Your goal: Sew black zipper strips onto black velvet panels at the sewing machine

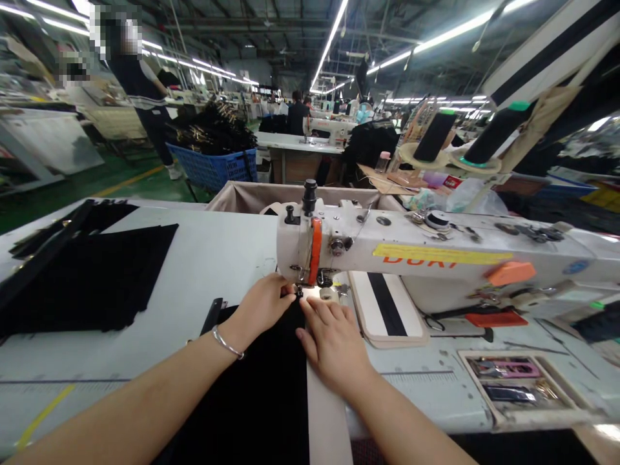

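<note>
A long piece of black fabric [256,387] runs from the front edge of the table up to the presser foot [299,292] of a white sewing machine [358,239]. My left hand [264,303], with a silver bangle at the wrist, pinches something at the fabric's far end, just left of the foot; what lies between the fingertips is too small to make out. My right hand [334,339] lies flat with fingers stretched along the fabric's right edge, partly over a pale strip [329,407] beside it. The needle point itself is hidden.
A stack of black fabric pieces [92,278] lies on the table's left. Right of the needle sits a white panel with a black stripe [387,310]. A tool tray [527,387] is set into the right side. Behind stand thread cones [436,135], a blue basket [213,165] and several people.
</note>
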